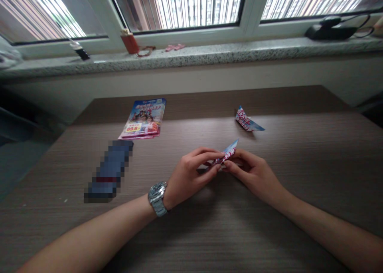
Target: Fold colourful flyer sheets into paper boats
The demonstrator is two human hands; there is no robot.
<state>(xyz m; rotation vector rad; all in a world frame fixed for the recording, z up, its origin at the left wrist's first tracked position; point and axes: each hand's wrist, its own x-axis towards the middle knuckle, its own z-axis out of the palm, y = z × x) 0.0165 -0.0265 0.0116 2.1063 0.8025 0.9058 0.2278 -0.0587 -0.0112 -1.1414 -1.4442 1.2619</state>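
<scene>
A small folded paper (229,152), blue and white with red print, is held up off the table between my two hands. My left hand (191,175), with a silver watch at its wrist, pinches the paper's left part between thumb and fingers. From the other side my right hand (257,177) grips its lower right edge, with the fingertips partly hidden behind the paper. Beyond my hands, a second folded paper (244,120) in the same colours rests on the table, its left end pointing up.
A stack of printed flyers (145,117) lies at the back left of the brown table (185,241), with a blurred-out dark object (110,171) in front of it. On the stone windowsill (209,57) are a red box (129,42) and a black device (330,30).
</scene>
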